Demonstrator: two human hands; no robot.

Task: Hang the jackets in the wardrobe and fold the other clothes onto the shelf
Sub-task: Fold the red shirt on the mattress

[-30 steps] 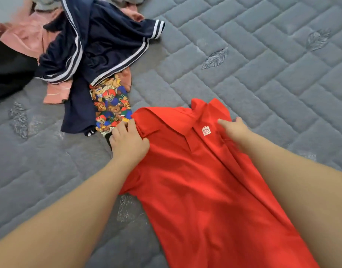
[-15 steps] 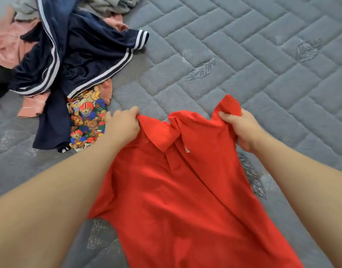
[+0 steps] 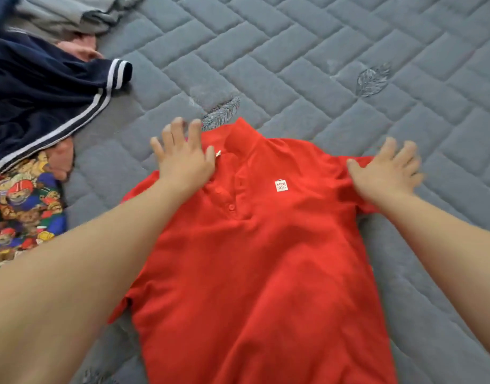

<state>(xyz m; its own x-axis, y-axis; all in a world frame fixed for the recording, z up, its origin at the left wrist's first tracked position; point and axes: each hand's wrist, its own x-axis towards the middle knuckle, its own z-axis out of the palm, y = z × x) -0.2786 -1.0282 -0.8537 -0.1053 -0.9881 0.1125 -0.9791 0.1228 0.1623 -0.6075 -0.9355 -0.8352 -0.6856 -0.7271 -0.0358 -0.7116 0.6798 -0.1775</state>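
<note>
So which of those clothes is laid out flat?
The red polo shirt, spread front-up under both open hands. The navy striped jacket and bear-print garment lie crumpled aside.

Bright even daylight, soft shadows, fingertips seemingly motion-blurred (wide-angle bowing at edges)

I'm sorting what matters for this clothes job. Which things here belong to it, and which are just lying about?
Job in hand:
- red polo shirt, laid flat
- left hand and right hand, open, palms on its shoulders

Waiting in the pile:
- navy striped jacket
- bear-print garment
- grey garment
- pink garment

Only a surface: quilted mattress
</note>
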